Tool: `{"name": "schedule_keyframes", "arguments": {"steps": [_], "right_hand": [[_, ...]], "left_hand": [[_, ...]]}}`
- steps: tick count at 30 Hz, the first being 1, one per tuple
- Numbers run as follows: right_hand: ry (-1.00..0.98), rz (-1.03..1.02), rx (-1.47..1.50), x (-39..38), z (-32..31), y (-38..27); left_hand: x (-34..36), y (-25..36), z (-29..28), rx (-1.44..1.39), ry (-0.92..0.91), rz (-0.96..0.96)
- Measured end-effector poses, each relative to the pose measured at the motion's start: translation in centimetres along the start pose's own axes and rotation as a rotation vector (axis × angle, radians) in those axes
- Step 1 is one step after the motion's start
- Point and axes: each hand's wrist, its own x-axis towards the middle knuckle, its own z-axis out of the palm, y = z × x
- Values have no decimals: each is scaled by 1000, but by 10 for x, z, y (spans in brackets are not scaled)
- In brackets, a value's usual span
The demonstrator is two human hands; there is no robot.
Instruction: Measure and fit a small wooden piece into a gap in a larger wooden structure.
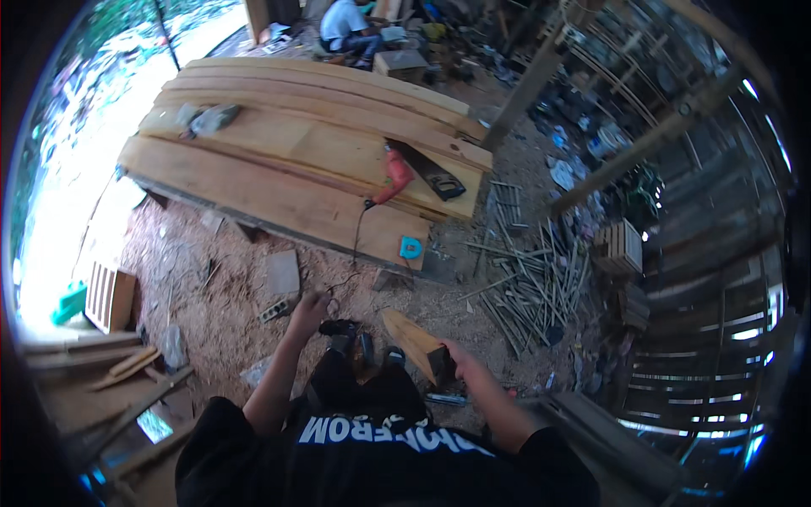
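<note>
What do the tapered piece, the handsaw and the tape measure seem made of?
Tapered piece: apparently unfinished wood, tan like the planks. Handsaw: thin, dark, dull blade, likely metal; mostly black handle, maybe plastic. Tape measure: bright turquoise, moulded-looking case, probably plastic; finish unclear.

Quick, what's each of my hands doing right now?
Left hand: closed, apparently on a dark cord.
Right hand: closed, holding a piece of wood by its near end.
</note>
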Motion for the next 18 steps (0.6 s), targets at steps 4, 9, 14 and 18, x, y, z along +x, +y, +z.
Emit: {"name": "schedule_keyframes", "arguments": {"steps": [4,9,14,18], "right_hand": [[-165,-55,-338,-49,55,-45],[-250,-226,-448,-92,114,-109],[-347,-323,-529,-125,171,-173],[-438,-366,-515,-144,236,-214]], "left_hand": [[-54,31,-19,-177,276,157],[-141,16,-14,-476,419,235],[-200,-28,-23,-537,623,86],[-217,-46,-50,-640,765,-102]]}}
